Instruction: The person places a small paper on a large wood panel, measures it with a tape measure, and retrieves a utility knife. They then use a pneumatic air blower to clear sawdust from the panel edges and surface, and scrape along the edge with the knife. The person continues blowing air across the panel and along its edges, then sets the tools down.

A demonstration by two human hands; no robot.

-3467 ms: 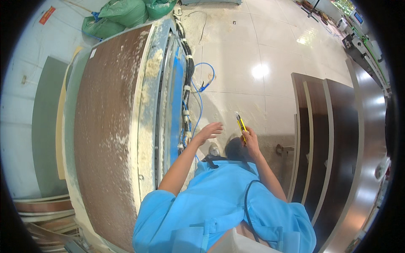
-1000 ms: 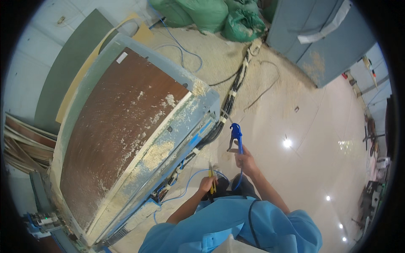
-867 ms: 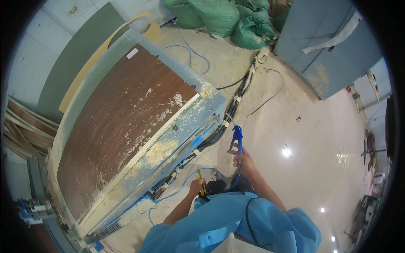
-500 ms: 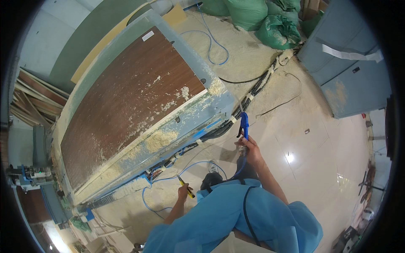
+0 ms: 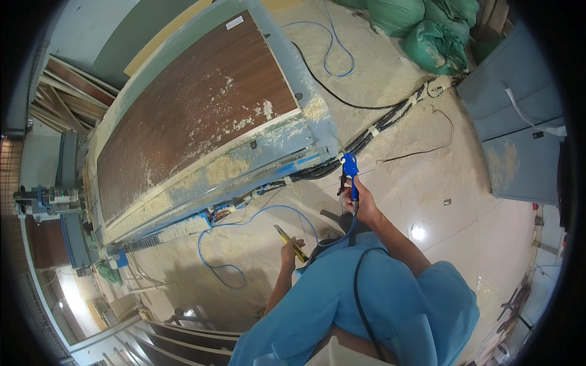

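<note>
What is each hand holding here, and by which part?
The right hand grips the blue air gun by its handle. The left hand holds the yellow knife at its rear end.

Sawdust-strewn tiled floor [image 5: 390, 73], green sacks [image 5: 427, 30]

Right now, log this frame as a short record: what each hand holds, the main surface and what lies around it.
left hand: closed on a yellow utility knife, held low by the body
right hand: gripping a blue air blow gun, raised toward the machine corner
hose: blue air hose looping over the floor
main surface: brown wood panel on the machine bed, strewn with sawdust
floor: sawdust piles, black cables
background: green sacks
</note>
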